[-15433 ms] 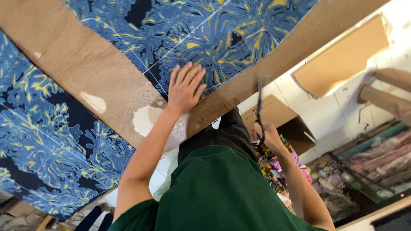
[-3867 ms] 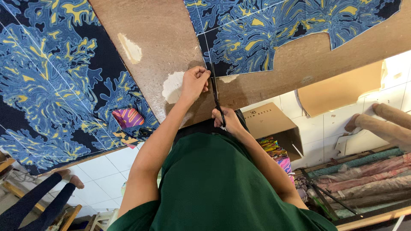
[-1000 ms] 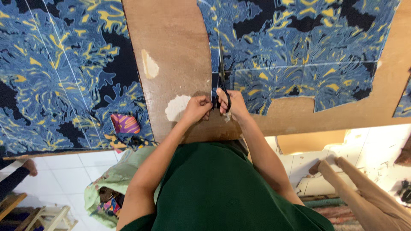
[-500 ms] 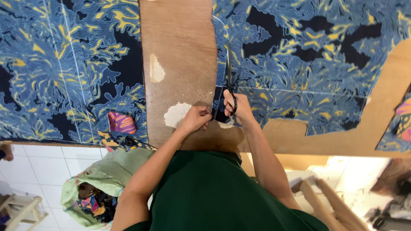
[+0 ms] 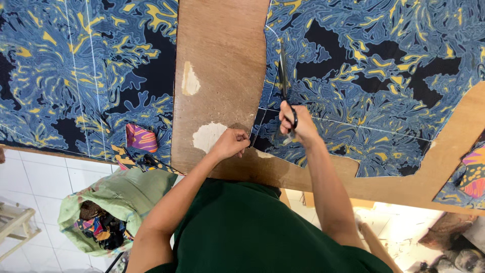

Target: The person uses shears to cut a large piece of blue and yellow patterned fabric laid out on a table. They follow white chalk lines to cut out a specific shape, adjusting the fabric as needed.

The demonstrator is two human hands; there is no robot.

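Observation:
Blue, black and yellow patterned fabric (image 5: 384, 76) lies on a brown wooden table (image 5: 222, 65), with a second piece of the fabric (image 5: 76, 76) on the left. My right hand (image 5: 298, 124) grips black scissors (image 5: 285, 88) whose blades point away from me along the fabric's left edge. My left hand (image 5: 231, 143) is closed on the near corner of that fabric edge, beside a pale worn patch on the wood. White chalk lines cross both pieces.
A green sack (image 5: 118, 205) full of colourful fabric scraps sits on the white tiled floor (image 5: 30, 177) at the lower left. A pink-striped scrap (image 5: 140, 137) lies at the table's edge. More colourful cloth (image 5: 472, 177) shows at the far right.
The scissors have advanced further away along the fabric edge, and my right hand followed. My left hand has stayed at the fabric's near corner while the view shifted.

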